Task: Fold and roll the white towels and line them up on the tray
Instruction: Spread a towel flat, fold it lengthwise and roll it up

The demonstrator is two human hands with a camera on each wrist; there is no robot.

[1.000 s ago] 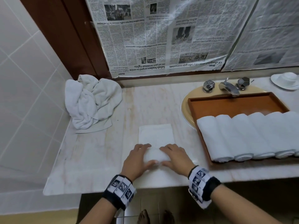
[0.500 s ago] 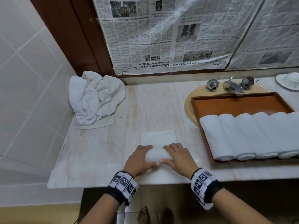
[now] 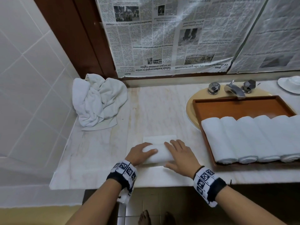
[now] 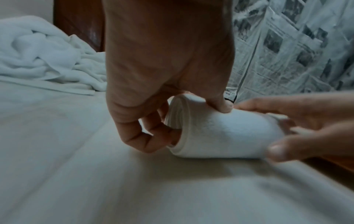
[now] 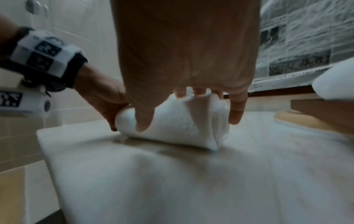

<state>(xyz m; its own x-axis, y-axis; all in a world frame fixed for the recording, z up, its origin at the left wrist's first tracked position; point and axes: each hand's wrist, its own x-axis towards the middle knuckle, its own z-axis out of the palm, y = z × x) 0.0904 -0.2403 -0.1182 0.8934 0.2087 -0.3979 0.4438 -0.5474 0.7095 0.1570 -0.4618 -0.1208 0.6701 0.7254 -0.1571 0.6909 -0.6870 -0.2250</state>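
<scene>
- Towel roll lies on the counter right in front of me, near the front edge; its long axis runs left-right, across my body.
- Flat unrolled tail sticks out on the far side, away from me, so the roll has to go fwd, away from my body.
- My left hand caps the left end: fingers curled over the top, thumb lying along the roll; in the left wrist view the fingertips press into the cloth.
- My right hand sits on the right end, fingers curled over the far side, thumb down on the near side. Both grip the roll; neither is lifted off.
- Tray is off to my right, across the sink, w/ finished rolls lined up side by side, long axes running near-far.
- So my roll lies roughly crosswise to those; I judge it'll need abt a quarter turn before it goes in.
- Right hand is nearer the tray; the open spot looks to be the bare strip at the back.
- Loose towel pile waits far left, by the wall.
</scene>
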